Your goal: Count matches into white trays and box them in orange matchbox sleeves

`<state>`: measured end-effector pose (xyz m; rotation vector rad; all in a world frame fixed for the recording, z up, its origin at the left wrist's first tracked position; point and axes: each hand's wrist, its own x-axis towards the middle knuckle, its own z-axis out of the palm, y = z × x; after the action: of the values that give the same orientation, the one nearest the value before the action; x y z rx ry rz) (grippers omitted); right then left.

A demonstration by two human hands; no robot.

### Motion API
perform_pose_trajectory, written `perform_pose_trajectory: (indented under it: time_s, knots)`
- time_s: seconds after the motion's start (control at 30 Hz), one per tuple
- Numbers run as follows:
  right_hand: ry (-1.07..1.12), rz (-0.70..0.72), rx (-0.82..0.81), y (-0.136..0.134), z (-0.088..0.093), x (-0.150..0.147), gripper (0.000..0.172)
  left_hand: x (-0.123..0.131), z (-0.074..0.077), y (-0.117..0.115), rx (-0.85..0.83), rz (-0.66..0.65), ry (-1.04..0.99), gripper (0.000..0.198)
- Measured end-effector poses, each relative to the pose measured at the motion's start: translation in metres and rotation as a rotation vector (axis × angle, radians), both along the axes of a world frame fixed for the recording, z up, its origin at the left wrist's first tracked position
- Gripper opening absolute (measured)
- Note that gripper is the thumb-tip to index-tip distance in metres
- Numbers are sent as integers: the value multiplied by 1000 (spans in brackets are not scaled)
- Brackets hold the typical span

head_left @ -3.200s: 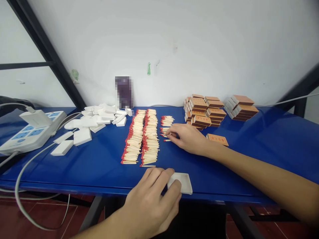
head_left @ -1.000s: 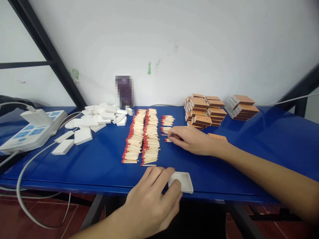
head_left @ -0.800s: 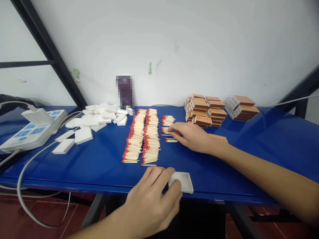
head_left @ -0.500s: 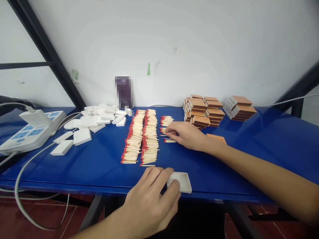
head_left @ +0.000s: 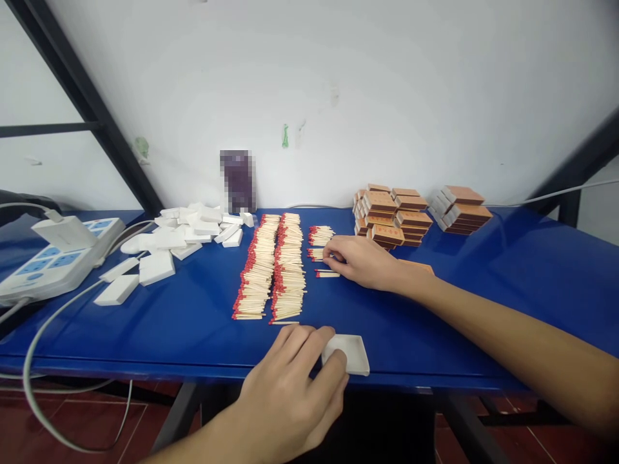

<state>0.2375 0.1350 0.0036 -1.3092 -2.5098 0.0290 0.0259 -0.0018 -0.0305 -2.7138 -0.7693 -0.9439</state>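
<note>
My left hand (head_left: 297, 380) holds the left end of a white matchbox tray (head_left: 355, 354) at the table's front edge, thumb and fingers around it. The visible inside of the tray is bare. My right hand (head_left: 360, 261) is closed in a pinch at the stick ends of a small group of red-headed matches (head_left: 316, 254); its fingertips partly hide them. Another small bunch of matches (head_left: 320, 235) lies just behind, and a few loose matches (head_left: 327, 274) lie in front. To the left, two long rows of matches (head_left: 289, 270) run side by side.
White matchbox trays (head_left: 157, 266) are heaped at the left, by a power strip (head_left: 62, 264) and cables. Orange matchboxes (head_left: 382, 203) are stacked at the back right, with another stack (head_left: 464, 209) farther right. A pixelated dark object (head_left: 238, 180) leans against the wall.
The view has shifted slightly. My right fingers have drawn a stray match closer into the small group; my left hand keeps its place on the tray.
</note>
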Motion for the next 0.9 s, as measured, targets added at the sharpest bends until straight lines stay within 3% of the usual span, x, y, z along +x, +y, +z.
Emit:
perform_pose_trajectory:
  time_s: [0.63,0.9]
  knots:
    - [59,7,-57,-2,3,-3,13,0,1,1,13,11,-3,14]
    - [110,98,-157,-8,12,0,15,0,0,-2,23,16,3,16]
